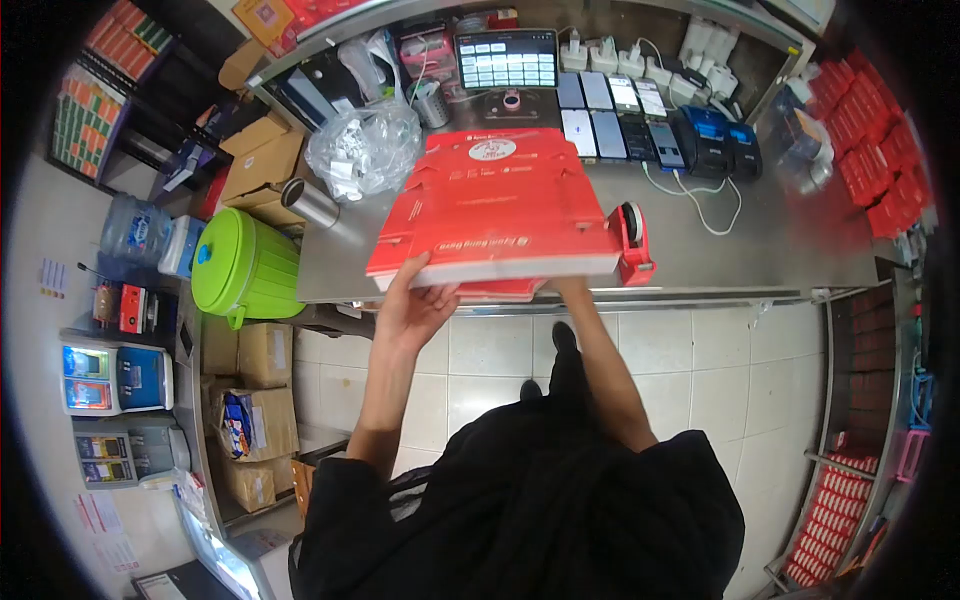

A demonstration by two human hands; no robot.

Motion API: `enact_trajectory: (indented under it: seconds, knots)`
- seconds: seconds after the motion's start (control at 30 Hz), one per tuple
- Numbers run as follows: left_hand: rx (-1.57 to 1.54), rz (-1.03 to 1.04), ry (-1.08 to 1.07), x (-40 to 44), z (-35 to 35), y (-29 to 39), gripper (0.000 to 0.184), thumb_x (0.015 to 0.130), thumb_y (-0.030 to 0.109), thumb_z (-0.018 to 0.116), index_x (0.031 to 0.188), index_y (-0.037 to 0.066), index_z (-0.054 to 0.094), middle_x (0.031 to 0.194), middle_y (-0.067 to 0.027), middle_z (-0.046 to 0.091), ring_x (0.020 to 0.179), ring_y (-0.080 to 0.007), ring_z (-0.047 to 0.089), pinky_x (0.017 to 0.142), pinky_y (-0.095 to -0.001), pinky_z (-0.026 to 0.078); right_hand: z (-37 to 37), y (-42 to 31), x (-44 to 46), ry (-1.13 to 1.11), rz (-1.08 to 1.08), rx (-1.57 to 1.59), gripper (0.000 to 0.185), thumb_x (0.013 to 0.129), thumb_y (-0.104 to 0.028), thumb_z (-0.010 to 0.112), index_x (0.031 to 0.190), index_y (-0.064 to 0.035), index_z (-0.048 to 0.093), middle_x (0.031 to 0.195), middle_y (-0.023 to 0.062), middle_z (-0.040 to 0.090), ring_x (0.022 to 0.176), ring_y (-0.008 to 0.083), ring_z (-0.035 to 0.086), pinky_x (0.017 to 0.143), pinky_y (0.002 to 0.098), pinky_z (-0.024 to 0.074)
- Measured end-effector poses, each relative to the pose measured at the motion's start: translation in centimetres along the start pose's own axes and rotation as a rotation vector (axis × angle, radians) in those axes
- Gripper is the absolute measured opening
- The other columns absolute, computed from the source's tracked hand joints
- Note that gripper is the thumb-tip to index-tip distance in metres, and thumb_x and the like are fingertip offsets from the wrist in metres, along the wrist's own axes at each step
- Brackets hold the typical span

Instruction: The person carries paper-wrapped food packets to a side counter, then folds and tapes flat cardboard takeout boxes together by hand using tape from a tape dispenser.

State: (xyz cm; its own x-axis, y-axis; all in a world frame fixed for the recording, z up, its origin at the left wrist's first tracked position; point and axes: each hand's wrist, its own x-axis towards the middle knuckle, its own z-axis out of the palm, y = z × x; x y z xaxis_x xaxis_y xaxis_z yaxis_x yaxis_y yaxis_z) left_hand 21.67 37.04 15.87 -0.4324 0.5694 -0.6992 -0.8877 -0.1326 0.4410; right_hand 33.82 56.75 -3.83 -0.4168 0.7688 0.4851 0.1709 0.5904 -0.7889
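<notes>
A flat red cardboard box (500,205) with white printing and a round white label lies over the front edge of the metal counter, its pale front side facing me. My left hand (420,305) grips its front left corner, thumb on the edge and fingers curled below. Below the pale side, a strip of more red card (497,292) shows. My right hand (570,285) reaches under the front right part, slightly blurred, its fingers hidden by the box. Close to the box's right end stands a red tape dispenser (633,245) with a roll in it.
On the metal counter (340,260) are a steel tumbler (310,203), a clear plastic bag (362,145), a tablet (507,60), several phones (607,133) and black printers (705,140) with white cables. A green lidded bin (245,265) stands left, above cartons (262,415). Red boxes (865,130) are stacked right.
</notes>
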Motion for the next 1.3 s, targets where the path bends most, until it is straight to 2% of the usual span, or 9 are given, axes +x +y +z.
enact_trajectory:
  seconds: [0.07, 0.23, 0.37, 0.5, 0.67, 0.8, 0.93, 1.1, 1.3]
  knots:
    - [0.023, 0.046, -0.016, -0.2, -0.5, 0.5, 0.034, 0.068, 0.022, 0.07, 0.094, 0.007, 0.053, 0.086, -0.0047, 0.052, 0.078, -0.0179, 0.052, 0.069, -0.0291, 0.042, -4.8, 1.4, 3.0, -0.264, 0.122, -0.138, 0.025, 0.078, -0.025, 0.056, 0.088, -0.0028, 0.059, 0.071, 0.0097, 0.059, 0.065, 0.0248, 0.057, 0.062, 0.0332, 0.045]
    - [-0.016, 0.218, 0.178, 5.0, -10.6, -3.2, 0.034, 0.072, 0.029, 0.067, 0.097, 0.01, 0.054, 0.09, -0.0043, 0.054, 0.084, -0.016, 0.05, 0.071, -0.0287, 0.042, -9.0, 6.2, 11.5, -0.032, 0.261, -0.133, 0.026, 0.079, -0.029, 0.056, 0.085, -0.0042, 0.06, 0.072, 0.012, 0.06, 0.065, 0.0281, 0.058, 0.059, 0.0337, 0.0447]
    - [-0.169, 0.344, 0.204, 7.8, -12.4, -7.4, 0.056, 0.074, 0.04, 0.062, 0.111, 0.003, 0.043, 0.107, -0.0111, 0.046, 0.101, -0.0245, 0.046, 0.084, -0.037, 0.04, -1.1, 3.2, 20.7, -0.322, 0.054, 0.004, 0.032, 0.08, -0.034, 0.055, 0.088, -0.0031, 0.06, 0.09, 0.0154, 0.059, 0.083, 0.0297, 0.057, 0.071, 0.0361, 0.0446]
    - [-0.139, 0.329, 0.223, 5.7, -7.7, -10.5, 0.085, 0.073, 0.063, 0.047, 0.129, 0.003, 0.024, 0.13, -0.0151, 0.028, 0.116, -0.0298, 0.034, 0.096, -0.0458, 0.029, 9.1, 1.0, 22.9, -0.624, -0.299, -0.369, 0.06, 0.078, -0.054, 0.046, 0.099, 0.0016, 0.056, 0.101, 0.0179, 0.057, 0.095, 0.0343, 0.053, 0.08, 0.0427, 0.0421]
    - [0.079, 0.442, 0.411, 5.4, -4.0, -12.2, 0.041, 0.086, 0.033, 0.051, 0.114, 0.004, 0.045, 0.099, -0.0052, 0.055, 0.087, -0.0138, 0.054, 0.069, -0.0311, 0.045, 11.4, -2.4, 22.8, -0.888, -0.061, -0.463, 0.088, 0.067, -0.071, 0.043, 0.102, 0.0091, 0.052, 0.101, 0.0235, 0.055, 0.099, 0.0343, 0.052, 0.085, 0.0423, 0.0396]
    - [0.447, 0.554, 0.401, 2.0, -5.2, -5.3, 0.041, 0.085, 0.033, 0.052, 0.109, 0.0, 0.049, 0.093, -0.0074, 0.058, 0.082, -0.0118, 0.055, 0.068, -0.0267, 0.045, 7.0, -3.8, 23.9, -1.248, 0.507, -0.409, 0.084, 0.069, -0.069, 0.045, 0.104, 0.008, 0.052, 0.1, 0.021, 0.056, 0.1, 0.03, 0.053, 0.087, 0.0374, 0.0391]
    - [0.832, 0.486, 0.321, 0.2, -4.1, 7.1, 0.04, 0.085, 0.028, 0.054, 0.11, -0.002, 0.049, 0.083, -0.0034, 0.057, 0.072, -0.0085, 0.052, 0.064, -0.023, 0.043, -2.4, -4.2, 16.0, -0.736, 0.772, 0.592, 0.057, 0.081, -0.039, 0.055, 0.118, 0.0024, 0.043, 0.111, 0.0114, 0.053, 0.102, 0.0185, 0.05, 0.086, 0.0295, 0.0404]
    - [1.596, 0.33, -0.135, 7.8, 6.0, 20.6, 0.049, 0.084, 0.033, 0.054, 0.115, -0.004, 0.045, 0.097, -0.0071, 0.056, 0.086, -0.0104, 0.05, 0.073, -0.0259, 0.042, -8.8, -10.6, 6.1, -0.389, 1.286, 0.852, 0.048, 0.085, -0.031, 0.052, 0.121, -0.0012, 0.038, 0.112, 0.0088, 0.051, 0.101, 0.0168, 0.051, 0.077, 0.0307, 0.0468]
    - [1.966, 0.025, -0.646, 24.2, 18.4, 20.0, 0.064, 0.084, 0.049, 0.043, 0.124, -0.001, 0.036, 0.118, -0.0157, 0.047, 0.107, -0.0168, 0.044, 0.09, -0.0262, 0.035, -2.4, -14.8, -1.3, 0.039, 1.346, 1.069, 0.037, 0.082, -0.026, 0.057, 0.11, -0.003, 0.047, 0.103, 0.0087, 0.055, 0.096, 0.0165, 0.053, 0.077, 0.0335, 0.0482]
